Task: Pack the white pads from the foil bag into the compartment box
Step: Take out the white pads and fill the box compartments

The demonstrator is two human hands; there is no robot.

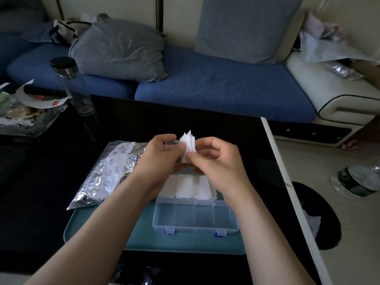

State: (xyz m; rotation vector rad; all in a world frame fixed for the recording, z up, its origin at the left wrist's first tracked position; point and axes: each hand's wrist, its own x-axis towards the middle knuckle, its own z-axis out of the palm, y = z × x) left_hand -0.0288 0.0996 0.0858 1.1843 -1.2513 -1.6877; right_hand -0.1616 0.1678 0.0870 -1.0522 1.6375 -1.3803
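My left hand [158,155] and my right hand [216,159] together pinch a small stack of white pads [188,144] above the clear compartment box [195,214]. The pads' corners fan out above my fingertips. The box lies open on a teal tray [98,229], its lid folded toward me with two blue latches. White pads [185,186] fill the compartments under my hands, which hide the box's far side. The crinkled foil bag [107,173] with blue print lies on the tray to the left of the box.
The tray sits on a black table with a white right edge [287,182]. A clear bottle [72,85] with a black cap and a dish of scraps [26,112] stand far left. A blue sofa [205,85] runs behind. A plastic bottle [357,182] lies on the floor at right.
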